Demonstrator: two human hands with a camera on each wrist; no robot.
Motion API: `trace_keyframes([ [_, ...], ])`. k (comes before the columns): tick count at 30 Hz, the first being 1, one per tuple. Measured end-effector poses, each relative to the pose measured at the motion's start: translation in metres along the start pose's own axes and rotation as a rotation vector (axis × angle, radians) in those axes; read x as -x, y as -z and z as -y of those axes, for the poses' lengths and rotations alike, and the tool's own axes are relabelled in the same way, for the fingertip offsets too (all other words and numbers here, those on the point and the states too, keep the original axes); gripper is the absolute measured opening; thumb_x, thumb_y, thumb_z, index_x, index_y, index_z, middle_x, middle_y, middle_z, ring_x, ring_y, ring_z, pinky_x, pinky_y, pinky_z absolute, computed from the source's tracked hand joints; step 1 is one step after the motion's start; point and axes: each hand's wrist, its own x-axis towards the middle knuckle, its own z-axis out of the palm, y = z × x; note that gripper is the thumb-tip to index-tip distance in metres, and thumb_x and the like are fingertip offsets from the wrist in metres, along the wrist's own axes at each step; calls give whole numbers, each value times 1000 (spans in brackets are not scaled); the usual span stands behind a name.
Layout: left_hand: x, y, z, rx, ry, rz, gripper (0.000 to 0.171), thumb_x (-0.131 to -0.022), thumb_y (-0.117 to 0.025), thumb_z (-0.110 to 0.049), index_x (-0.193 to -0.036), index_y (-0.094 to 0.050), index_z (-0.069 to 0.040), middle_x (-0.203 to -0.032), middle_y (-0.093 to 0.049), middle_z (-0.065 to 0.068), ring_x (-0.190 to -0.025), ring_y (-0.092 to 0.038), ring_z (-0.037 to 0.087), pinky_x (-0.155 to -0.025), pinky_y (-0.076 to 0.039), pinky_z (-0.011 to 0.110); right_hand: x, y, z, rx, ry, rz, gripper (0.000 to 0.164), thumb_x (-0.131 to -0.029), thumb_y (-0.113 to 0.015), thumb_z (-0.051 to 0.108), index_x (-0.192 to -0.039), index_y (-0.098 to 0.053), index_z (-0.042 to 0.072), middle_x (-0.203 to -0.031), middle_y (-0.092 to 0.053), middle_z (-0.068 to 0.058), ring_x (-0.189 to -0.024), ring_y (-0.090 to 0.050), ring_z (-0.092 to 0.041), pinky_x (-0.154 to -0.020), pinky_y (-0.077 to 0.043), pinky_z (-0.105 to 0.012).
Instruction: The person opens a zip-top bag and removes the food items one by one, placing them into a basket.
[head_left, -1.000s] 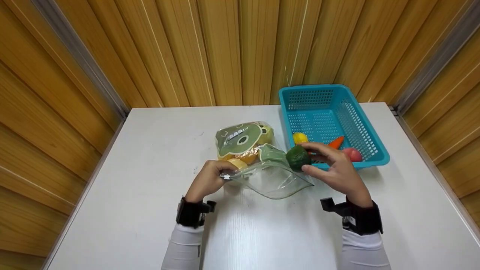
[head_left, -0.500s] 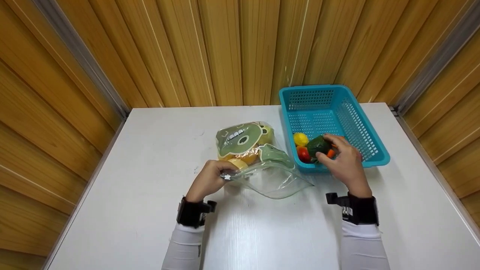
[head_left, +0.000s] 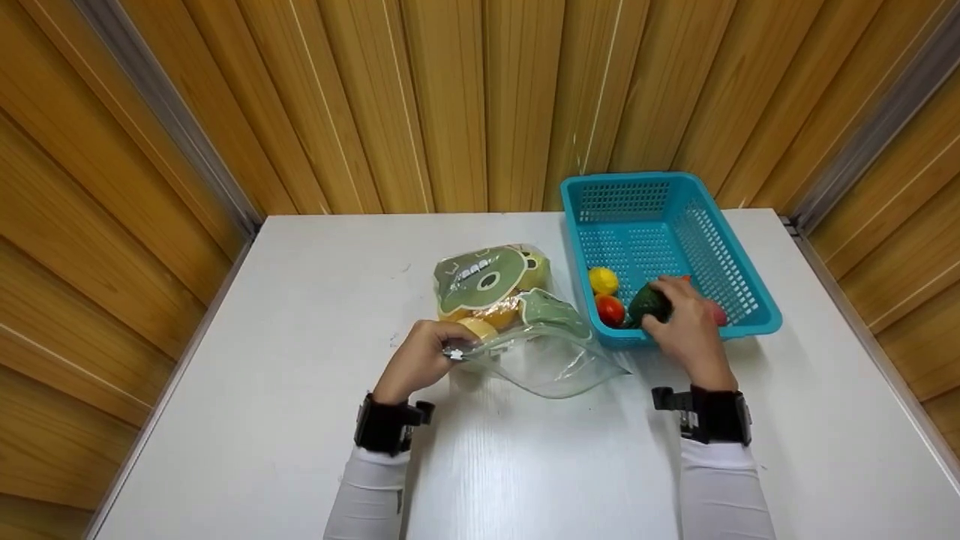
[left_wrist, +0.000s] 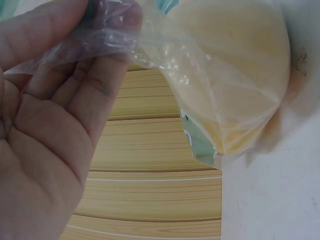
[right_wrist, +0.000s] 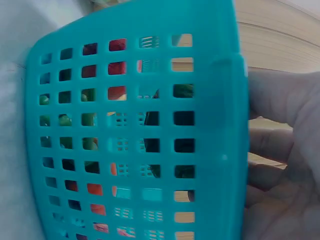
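My left hand [head_left: 421, 358] pinches the left end of a clear zip bag's mouth, beside its white slider. The bag [head_left: 556, 367] lies on the table with its mouth gaping toward me; green cartoon print covers its far part, and yellow and orange fruit show inside. In the left wrist view, thumb and fingers pinch the clear film [left_wrist: 120, 37] next to a pale yellow round fruit [left_wrist: 230, 60]. My right hand [head_left: 688, 330] reaches over the basket's near rim and holds a dark green avocado [head_left: 649, 304] low inside. The basket wall hides most of it in the right wrist view.
The teal perforated basket [head_left: 637, 180] stands at the table's right rear. A lemon [head_left: 603, 281], a red tomato [head_left: 610, 309] and a pinkish-red round item [head_left: 717, 312] lie near its front. Wooden panels [head_left: 450, 105] rise behind the white table [head_left: 322, 300].
My right hand has carried the avocado from above the bag's mouth rightward and down into the basket. The left hand and the bag have stayed in place.
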Motion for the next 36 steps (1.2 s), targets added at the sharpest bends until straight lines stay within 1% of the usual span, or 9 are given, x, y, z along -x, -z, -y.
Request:
trace_keyframes([
  [9, 0, 0, 1, 2, 2, -4, 16, -86, -81, 13, -97, -84, 2, -99, -84, 17, -89, -75, 17, -85, -64, 25, -1, -3, -3, -27, -9, 35, 41, -99, -61, 0, -137, -67, -14, -161, -54, -34, -149, -48, -57, -123, -44, -71],
  [17, 1, -1, 0, -3, 1, -11, 15, -87, -80, 13, -97, -84, 2, -99, -84, 17, -90, -76, 19, -86, -65, 27, 5, 0, 7, -93, 51, -45, 32, -101, -62, -1, -129, -74, -10, -152, -64, -30, -142, -58, -53, -118, -51, -67],
  [20, 1, -1, 1, 4, 5, -14, 16, -87, -80, 14, -98, -84, 2, -100, -84, 17, -90, -75, 17, -87, -64, 26, 11, 2, 16, -130, 96, -91, 30, -101, -64, -3, -128, -76, -8, -146, -70, -27, -132, -68, -46, -110, -61, -35],
  [22, 0, -1, 2, 12, 7, -15, 17, -87, -79, 14, -98, -84, 3, -100, -84, 18, -89, -74, 15, -86, -64, 26, 17, 4, 25, -174, 132, -114, 29, -100, -65, -5, -127, -77, -7, -139, -74, -25, -124, -74, -36, -102, -57, -13],
  [24, 0, -1, 2, 19, 7, -16, 17, -86, -79, 15, -98, -84, 3, -99, -84, 18, -88, -73, 14, -85, -63, 25, 23, 5, 35, -222, 184, -123, 27, -100, -67, -8, -124, -79, -6, -132, -77, -23, -117, -76, -17, -94, -48, 1],
  [27, 0, -2, 3, 20, 4, -20, 18, -86, -79, 15, -98, -84, 3, -98, -84, 18, -87, -72, 13, -84, -63, 24, 32, 5, 50, -287, 305, -107, 25, -97, -70, -11, -119, -81, -4, -122, -80, -22, -110, -70, 6, -92, -51, 0],
  [29, 1, -2, 2, 17, 3, -22, 18, -86, -79, 15, -98, -84, 3, -98, -84, 18, -86, -73, 14, -84, -63, 24, 37, 4, 59, -307, 396, -85, 25, -95, -73, -12, -116, -82, -3, -117, -82, -20, -109, -65, 13, -92, -53, -3],
  [32, 1, -2, 1, 11, 4, -29, 19, -85, -79, 16, -98, -84, 3, -99, -84, 18, -87, -74, 17, -85, -63, 25, 43, -1, 69, -314, 522, -49, 26, -91, -77, -13, -113, -84, -1, -110, -84, -15, -111, -70, 7, -98, -53, -5],
  [36, 1, -2, 0, 2, 4, -36, 21, -84, -78, 17, -99, -84, 3, -100, -84, 18, -89, -76, 22, -86, -64, 26, 45, -8, 78, -298, 641, 40, 25, -91, -78, -12, -112, -84, 1, -108, -85, -11, -109, -78, -13, -103, -52, -7],
])
